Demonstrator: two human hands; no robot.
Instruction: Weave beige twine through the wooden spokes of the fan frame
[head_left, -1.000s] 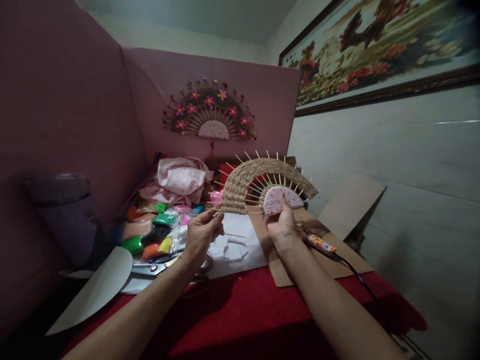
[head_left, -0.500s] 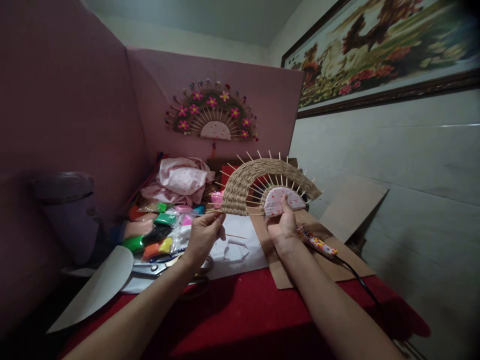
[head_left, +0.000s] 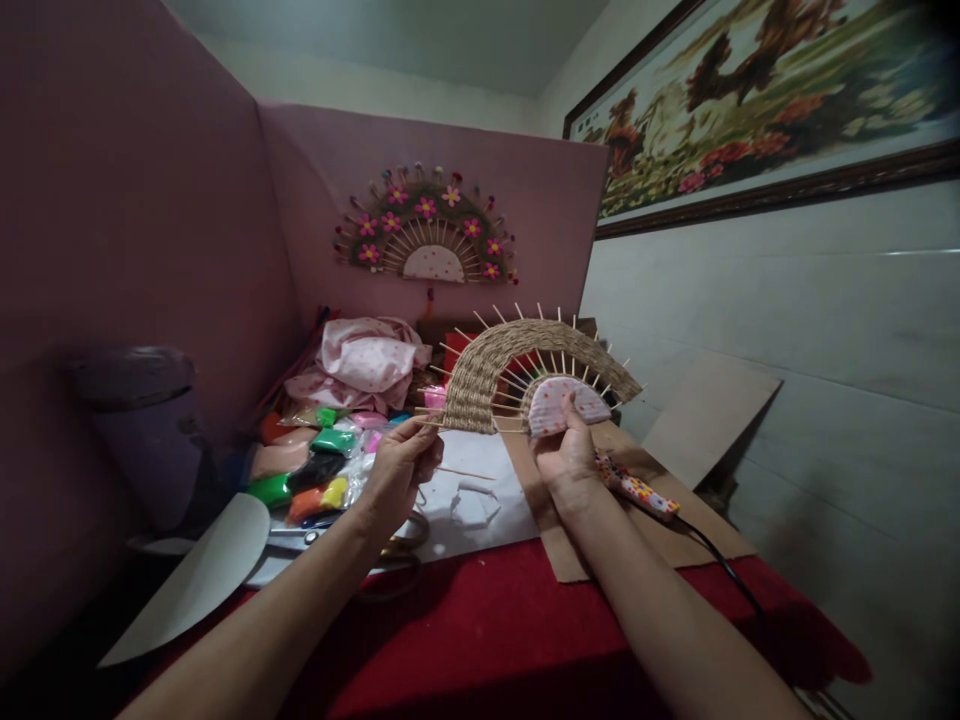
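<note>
Red cloth [head_left: 495,620] is at the bottom, cardboard [head_left: 675,538] and paper [head_left: 516,505] lying on it, fan [head_left: 476,385] held up above them, spotted base [head_left: 551,398] clamped in right hand [head_left: 568,458], thumb in front, left hand [head_left: 397,475] pinching stick ends [head_left: 429,411] at the fan's left edge.

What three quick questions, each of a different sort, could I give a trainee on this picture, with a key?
1. Multiple choice: what does the right hand hold?
A) A pair of scissors
B) The woven fan, by its spotted base
C) A small bright packet

2. True or false: the fan on the pink panel bears pink flowers.

3. Fill in the blank: the patterned tool with a black cord lies on brown ____.

Key: 1. B; 2. true; 3. cardboard
</note>
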